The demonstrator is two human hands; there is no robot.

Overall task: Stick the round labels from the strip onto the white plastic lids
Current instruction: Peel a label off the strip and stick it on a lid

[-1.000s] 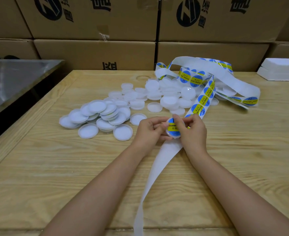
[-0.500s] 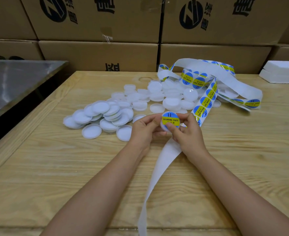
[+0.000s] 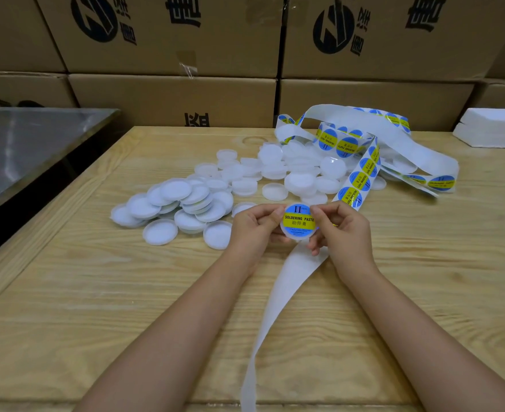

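Desk: So, what changes in the last second?

Photographer: The labelled lid [image 3: 297, 238] rises from low over the wooden table [image 3: 96, 292] and tips toward the camera. A second ago it sat down between the fingers with its face half covered. Now the blue-and-yellow round label [image 3: 297, 217] reads "SOLDERING PASTE" almost in full and lies centred inside the white rim.

Desk: What does that mean for the job?

Photographer: By my reading, this label is on and getting a last look or a press at the edge. That makes one lid. The pile of bare white lids [image 3: 185, 200] to the left and behind shows no labels, so most of the work appears to lie ahead.

Desk: And the grip?

Photographer: Both hands hold the same lid above the table. The left hand [image 3: 254, 230] pinches its left edge, thumb on top and fingers curled beneath. The right hand [image 3: 343, 233] pinches the right edge, thumb tip lapping over the end of the lettering. Both pinches are narrow and closed on the rim.

Desk: And the strip?

Photographer: The label strip [image 3: 361, 176] runs from a loose coil at the back, over the pile, to just behind the right hand. Its stripped backing [image 3: 278, 307] passes under the hands and trails off the near edge of the table.
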